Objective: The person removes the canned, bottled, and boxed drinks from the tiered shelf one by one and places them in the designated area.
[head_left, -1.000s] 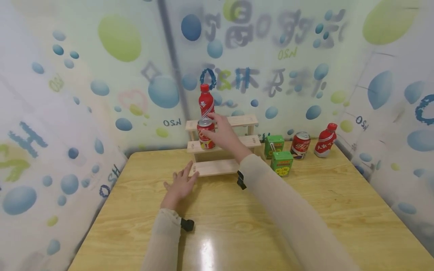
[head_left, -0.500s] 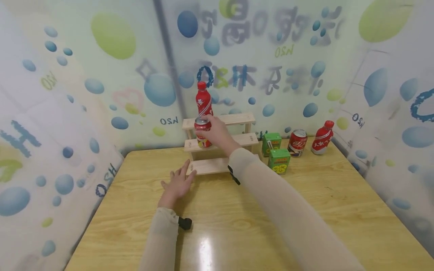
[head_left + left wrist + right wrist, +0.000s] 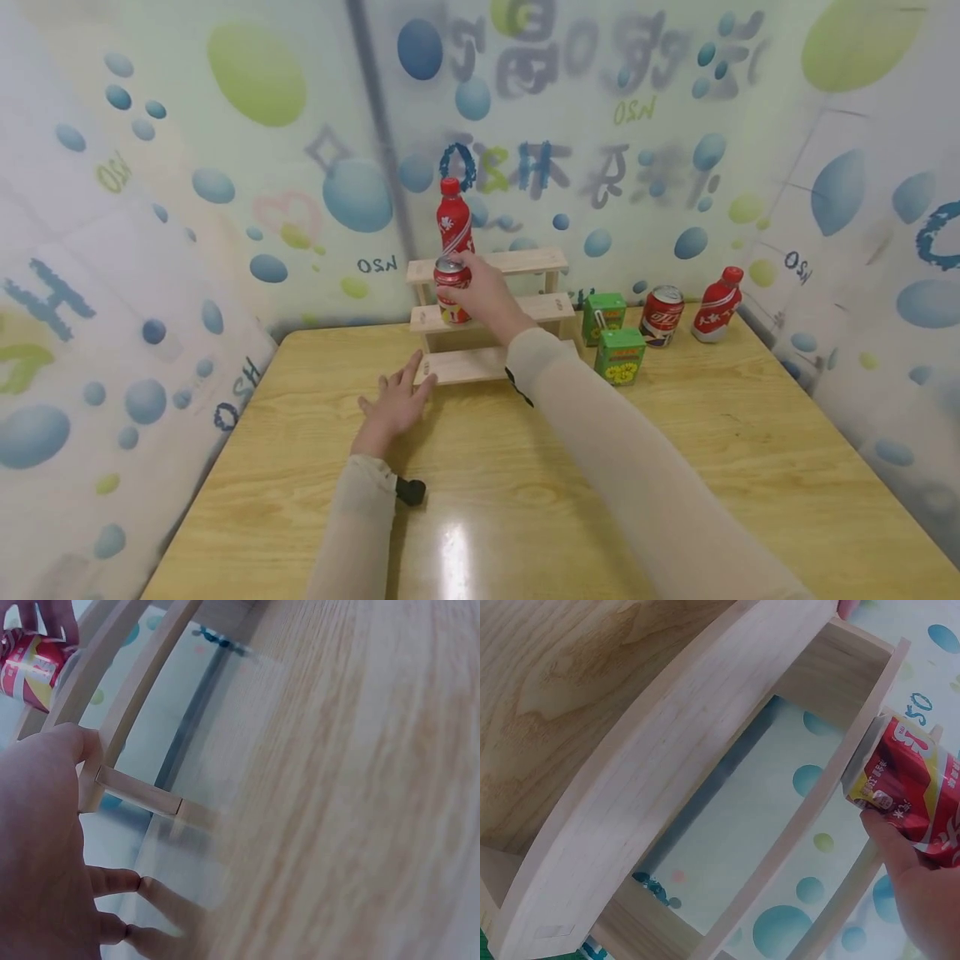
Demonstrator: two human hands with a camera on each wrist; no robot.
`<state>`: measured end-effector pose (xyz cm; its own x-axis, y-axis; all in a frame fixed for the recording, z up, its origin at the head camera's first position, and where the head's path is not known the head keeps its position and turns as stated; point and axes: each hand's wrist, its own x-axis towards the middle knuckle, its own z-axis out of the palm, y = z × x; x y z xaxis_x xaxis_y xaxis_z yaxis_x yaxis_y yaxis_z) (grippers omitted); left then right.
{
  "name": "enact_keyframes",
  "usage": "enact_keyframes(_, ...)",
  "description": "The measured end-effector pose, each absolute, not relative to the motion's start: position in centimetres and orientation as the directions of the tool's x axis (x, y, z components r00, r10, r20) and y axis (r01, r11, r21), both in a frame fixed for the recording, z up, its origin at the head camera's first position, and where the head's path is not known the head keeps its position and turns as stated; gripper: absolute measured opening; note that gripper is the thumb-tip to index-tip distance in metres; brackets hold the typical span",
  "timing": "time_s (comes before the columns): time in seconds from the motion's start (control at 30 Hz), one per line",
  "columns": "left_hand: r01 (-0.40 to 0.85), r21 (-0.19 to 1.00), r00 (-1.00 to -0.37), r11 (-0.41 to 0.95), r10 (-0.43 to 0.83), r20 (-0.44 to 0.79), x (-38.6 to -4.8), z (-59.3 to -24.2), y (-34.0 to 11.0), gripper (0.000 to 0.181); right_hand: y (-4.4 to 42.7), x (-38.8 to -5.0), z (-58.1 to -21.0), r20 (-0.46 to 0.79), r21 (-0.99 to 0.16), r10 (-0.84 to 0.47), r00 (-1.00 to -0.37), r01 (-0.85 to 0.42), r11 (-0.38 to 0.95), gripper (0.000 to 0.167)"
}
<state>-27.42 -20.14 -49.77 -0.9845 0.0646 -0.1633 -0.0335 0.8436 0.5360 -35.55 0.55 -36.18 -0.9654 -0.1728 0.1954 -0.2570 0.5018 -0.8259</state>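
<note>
A three-step wooden rack stands on the table against the back wall. On its middle step, toward the left end, is a red can, gripped from the right side by my right hand. The right wrist view shows the can at the step's edge with fingers of the right hand against it. Behind the can, a red bottle is upright on the top step. My left hand touches the lowest step's left end, fingers spread; in the left wrist view the left hand is against the rack's edge.
Right of the rack, two green drink boxes stand one before the other, with a red can and a red bottle beyond them on the wooden table. Patterned walls enclose the back and sides.
The camera view has shifted slightly. My right forearm has moved a little to the left; the right hand still grips the can on the middle step, and the left hand stays at the rack.
</note>
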Motion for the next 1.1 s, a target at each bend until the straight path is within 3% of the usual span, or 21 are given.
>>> enact_keyframes(0.8,-0.013,0.549,-0.985,0.836,0.086,-0.153,-27.6,-49.4,-20.3,0.077,1.7,-35.2,-35.3,0.253,-0.759,-0.189,-0.949,-0.316,0.569,0.053)
enact_keyframes(1.1,-0.008,0.56,-0.986,0.828,0.087,-0.143,-27.2,-49.9,-20.5,0.077,5.7,-34.7,-33.2,0.235,-0.745,-0.171,-0.957,-0.29,0.601,0.055)
